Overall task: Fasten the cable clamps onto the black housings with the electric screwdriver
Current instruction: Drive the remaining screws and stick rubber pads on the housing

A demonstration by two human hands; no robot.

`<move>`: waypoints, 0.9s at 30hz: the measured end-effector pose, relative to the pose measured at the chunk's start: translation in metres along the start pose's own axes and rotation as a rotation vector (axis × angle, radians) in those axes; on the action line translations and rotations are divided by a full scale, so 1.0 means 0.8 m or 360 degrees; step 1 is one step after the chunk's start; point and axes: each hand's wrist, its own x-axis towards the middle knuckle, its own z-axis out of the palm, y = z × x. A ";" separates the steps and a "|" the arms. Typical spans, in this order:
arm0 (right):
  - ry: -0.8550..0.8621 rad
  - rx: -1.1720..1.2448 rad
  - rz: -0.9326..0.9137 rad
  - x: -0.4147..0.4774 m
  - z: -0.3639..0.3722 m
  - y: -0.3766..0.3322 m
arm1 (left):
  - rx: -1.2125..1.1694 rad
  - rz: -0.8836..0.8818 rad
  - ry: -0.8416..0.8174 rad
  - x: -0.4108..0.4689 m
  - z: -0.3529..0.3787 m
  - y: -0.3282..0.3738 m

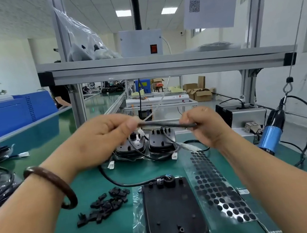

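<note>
Cable clamps lie piled just left of the nearest black housing, while beyond it the left hand and right hand each pinch a dark cable taut, likely straightening it for clamping.

No legible text or labels

I see a blue crate at far left, a sheet of black round pads on the green bench near right, and a grey box with a red switch on the far shelf.
</note>
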 end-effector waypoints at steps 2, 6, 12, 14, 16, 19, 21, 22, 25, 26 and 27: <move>0.0130 -0.0155 0.0093 -0.002 -0.006 0.008 | 0.0020 0.0065 -0.0287 -0.008 0.016 0.016; 0.0184 -0.0313 0.0224 -0.011 0.005 0.025 | 0.0401 0.0311 -0.0722 -0.021 0.088 0.049; -0.0176 -0.0230 0.0616 -0.038 0.038 0.043 | 0.0853 0.0185 -0.0671 -0.038 0.178 0.061; -0.0114 -0.0705 0.0511 -0.044 0.031 0.035 | 0.0861 -0.0010 -0.0627 -0.042 0.191 0.059; -0.0123 -0.1375 0.0399 -0.053 0.018 0.021 | 0.0838 -0.0143 -0.0537 -0.045 0.199 0.055; -0.0375 -0.2038 0.0521 -0.073 -0.002 0.014 | 0.0845 -0.0242 -0.0427 -0.048 0.205 0.054; -0.0524 -0.2097 0.0751 -0.092 -0.009 0.021 | 0.0848 -0.0263 -0.0395 -0.049 0.206 0.054; -0.0555 -0.2034 0.0848 -0.100 -0.010 0.027 | 0.0855 -0.0275 -0.0390 -0.050 0.207 0.054; -0.0446 -0.1677 0.1032 -0.119 -0.006 0.054 | 0.0862 -0.0297 -0.0394 -0.052 0.210 0.053; -0.0360 -0.1592 0.1033 -0.122 -0.003 0.060 | 0.0858 -0.0294 -0.0396 -0.052 0.210 0.054; -0.0273 -0.1535 0.1013 -0.125 -0.001 0.064 | 0.0855 -0.0291 -0.0404 -0.051 0.211 0.054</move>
